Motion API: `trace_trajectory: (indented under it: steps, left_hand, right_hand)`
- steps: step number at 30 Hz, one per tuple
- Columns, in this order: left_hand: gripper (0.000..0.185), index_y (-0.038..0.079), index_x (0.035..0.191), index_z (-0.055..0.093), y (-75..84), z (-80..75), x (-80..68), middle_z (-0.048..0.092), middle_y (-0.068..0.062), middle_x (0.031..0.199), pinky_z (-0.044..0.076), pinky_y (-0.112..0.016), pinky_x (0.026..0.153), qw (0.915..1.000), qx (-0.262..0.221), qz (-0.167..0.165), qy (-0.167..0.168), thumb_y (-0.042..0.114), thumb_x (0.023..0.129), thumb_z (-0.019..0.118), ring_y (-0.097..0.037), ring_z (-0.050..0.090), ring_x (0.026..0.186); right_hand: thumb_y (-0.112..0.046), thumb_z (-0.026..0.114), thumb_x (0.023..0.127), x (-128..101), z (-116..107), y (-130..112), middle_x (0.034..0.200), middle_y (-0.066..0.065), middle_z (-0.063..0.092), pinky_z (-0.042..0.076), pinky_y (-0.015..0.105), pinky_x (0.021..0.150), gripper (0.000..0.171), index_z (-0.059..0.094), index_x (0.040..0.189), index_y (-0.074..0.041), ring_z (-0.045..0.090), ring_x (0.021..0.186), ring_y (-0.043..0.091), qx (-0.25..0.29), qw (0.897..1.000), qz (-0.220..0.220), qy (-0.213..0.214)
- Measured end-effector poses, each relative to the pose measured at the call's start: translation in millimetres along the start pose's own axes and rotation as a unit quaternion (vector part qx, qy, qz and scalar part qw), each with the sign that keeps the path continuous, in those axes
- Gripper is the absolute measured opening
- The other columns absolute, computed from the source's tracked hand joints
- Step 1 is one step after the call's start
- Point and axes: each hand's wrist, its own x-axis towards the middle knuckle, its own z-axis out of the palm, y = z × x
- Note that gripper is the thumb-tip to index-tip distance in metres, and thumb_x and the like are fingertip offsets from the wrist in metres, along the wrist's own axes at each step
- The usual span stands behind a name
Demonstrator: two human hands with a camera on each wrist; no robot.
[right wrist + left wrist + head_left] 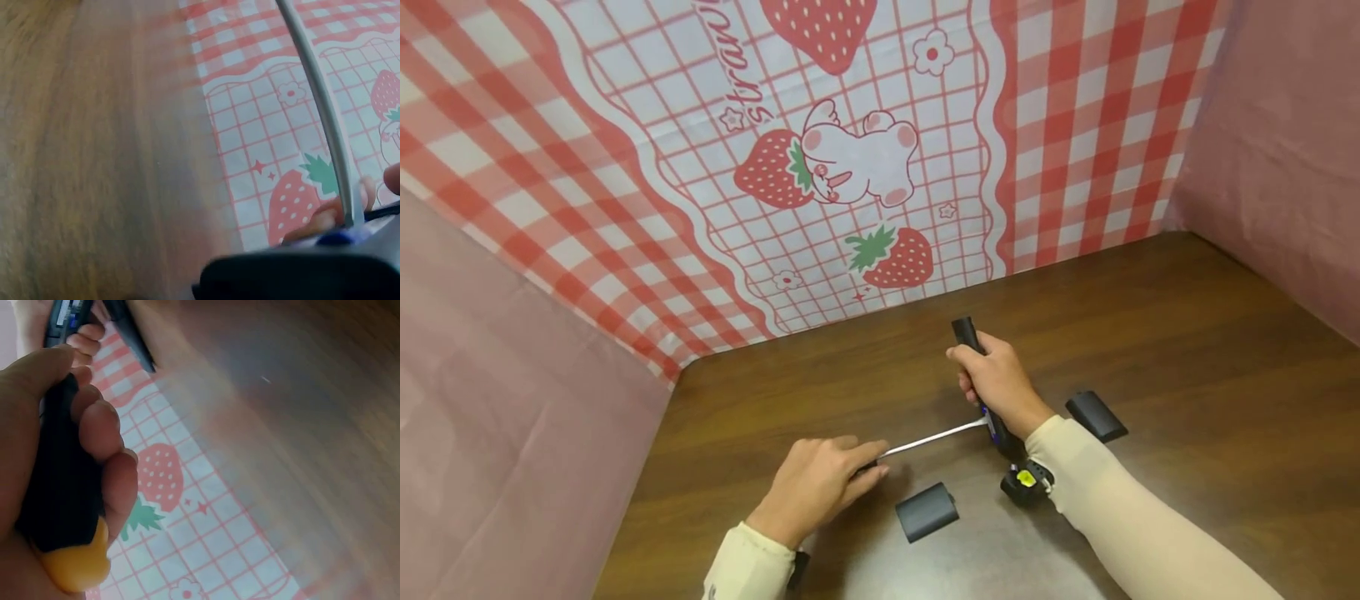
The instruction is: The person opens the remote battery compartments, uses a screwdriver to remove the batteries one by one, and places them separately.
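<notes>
My left hand (820,479) grips the handle of a flat-blade screwdriver (932,437). In the left wrist view the handle (65,469) is black with a yellow end. My right hand (1000,379) holds a long black device (966,332) with its fingers curled round the middle; its exact kind cannot be told. Bluish-purple spots and a pale label show near its lower end. The screwdriver's blade reaches this face of the device. Seen from the right wrist, the metal shaft (322,106) meets the device (300,275) beside a purple spot. My palms hide parts of both things.
A black rectangular cover-like piece (927,511) lies on the wooden table (1187,350) between my forearms. Another such piece (1096,415) lies to the right of my right wrist. A strawberry-print cloth (700,208) hangs behind the table, with pink cloth (512,400) on either side.
</notes>
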Motion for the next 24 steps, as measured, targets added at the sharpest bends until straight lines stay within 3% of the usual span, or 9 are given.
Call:
trace_trajectory:
  steps: [3,11,14,18,21,24]
  left_hand:
    - [0.025,0.024,0.115,0.074,-2.3,1.6,1.8,0.063,0.010,0.074,0.047,-0.031,0.049,1.0000,-0.008,0.002,0.000,0.035,0.093,0.073,-0.006,0.057,0.055]
    - [0.033,0.024,0.121,0.074,-11.3,5.9,5.8,0.055,0.007,0.074,0.046,-0.028,0.052,0.9997,-0.025,0.009,0.004,0.033,0.089,0.076,-0.004,0.045,0.054]
    - [0.033,0.025,0.123,0.073,-11.8,8.1,6.1,0.056,0.008,0.076,0.047,-0.028,0.055,0.9994,-0.034,-0.002,-0.003,0.034,0.091,0.074,-0.004,0.046,0.056]
    - [0.032,0.024,0.125,0.072,-5.4,8.9,5.8,0.063,0.010,0.084,0.050,-0.028,0.060,0.9958,-0.078,-0.037,-0.033,0.036,0.095,0.069,-0.002,0.053,0.063]
    - [0.032,0.023,0.125,0.071,2.2,6.8,6.9,0.068,0.010,0.090,0.053,-0.030,0.064,0.9906,-0.106,-0.064,-0.057,0.037,0.097,0.066,-0.002,0.060,0.071]
    - [0.031,0.024,0.123,0.072,8.6,4.5,9.4,0.069,0.010,0.091,0.054,-0.032,0.065,0.9912,-0.097,-0.068,-0.060,0.038,0.096,0.066,-0.005,0.064,0.075]
  right_hand:
    - [-0.024,0.063,0.093,0.7,-3.6,0.2,0.059,0.005,0.054,0.043,0.027,0.045,0.029,0.051,0.089,0.002,0.049,0.046,0.013,0.017,1.000,0.003,-0.016]
    - [-0.018,0.064,0.092,-1.6,-6.0,-1.1,0.059,0.007,0.052,0.043,0.030,0.045,0.018,0.055,0.089,-0.002,0.050,0.047,0.016,-0.044,0.994,-0.058,-0.079]
    - [-0.017,0.062,0.093,-0.2,-6.4,-0.5,0.058,0.008,0.052,0.042,0.028,0.044,0.019,0.053,0.088,-0.001,0.049,0.046,0.015,-0.025,0.996,-0.056,-0.061]
    - [-0.017,0.060,0.092,3.1,-7.4,0.4,0.058,0.007,0.052,0.041,0.027,0.042,0.019,0.051,0.086,-0.001,0.048,0.045,0.013,0.010,0.999,-0.033,-0.007]
    - [-0.017,0.058,0.090,4.1,-8.3,0.5,0.058,0.005,0.053,0.040,0.025,0.041,0.017,0.051,0.086,-0.002,0.048,0.044,0.012,0.005,1.000,-0.014,0.026]
    - [-0.017,0.056,0.088,2.9,-10.3,1.0,0.058,0.003,0.053,0.040,0.025,0.042,0.018,0.051,0.088,0.000,0.048,0.044,0.011,-0.003,0.999,0.005,0.036]
